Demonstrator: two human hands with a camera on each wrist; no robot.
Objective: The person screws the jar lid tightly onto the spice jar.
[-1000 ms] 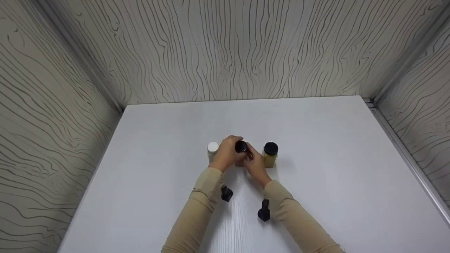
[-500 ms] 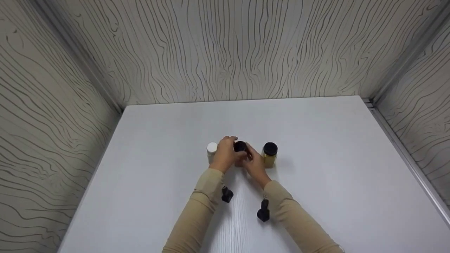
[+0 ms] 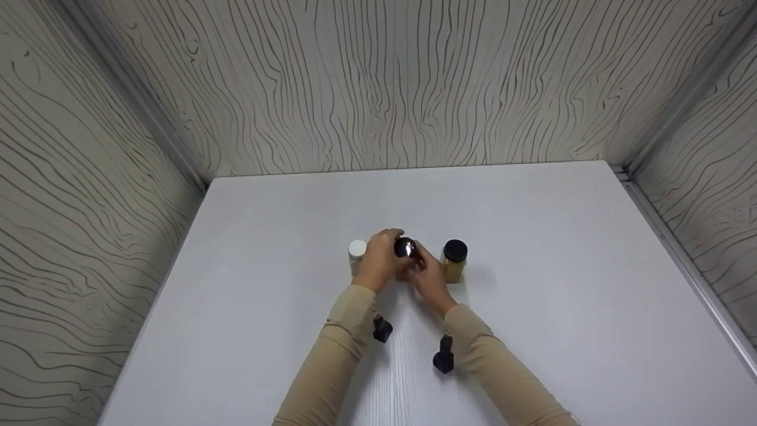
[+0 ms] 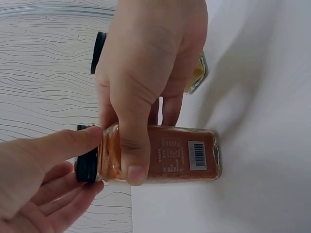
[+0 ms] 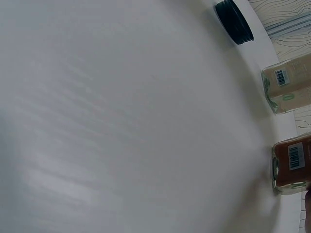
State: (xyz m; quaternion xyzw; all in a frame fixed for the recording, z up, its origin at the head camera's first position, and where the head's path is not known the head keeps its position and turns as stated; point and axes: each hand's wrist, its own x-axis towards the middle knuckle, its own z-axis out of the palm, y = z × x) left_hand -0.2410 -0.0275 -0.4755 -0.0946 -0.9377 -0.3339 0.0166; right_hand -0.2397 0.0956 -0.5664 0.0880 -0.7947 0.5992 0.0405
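Note:
Between the two hands a glass spice jar (image 4: 182, 153) of reddish-brown powder stands upright on the white table, with a barcode label on its side. My left hand (image 3: 378, 258) pinches its black lid (image 4: 87, 162) between thumb and fingers. Lower down, my right hand (image 3: 430, 277) grips the glass body; in the left wrist view its thumb (image 4: 133, 155) lies across the front. Left of the hands is a white-capped jar (image 3: 357, 249), partly hidden by the left hand. A black-lidded jar (image 3: 455, 260) of yellow powder stands just right of the right hand.
The white table (image 3: 532, 225) ends at a wood-grain back wall (image 3: 378, 89), with similar panels on both sides. Small black devices (image 3: 382, 328) hang below the wrists. In the right wrist view, a round ribbed black piece (image 5: 234, 22) shows above a jar of pale powder (image 5: 286, 85).
My left hand shifts very slightly about the lid, and the lid's top now shows a bright glint. The right hand and the two outer jars stay put.

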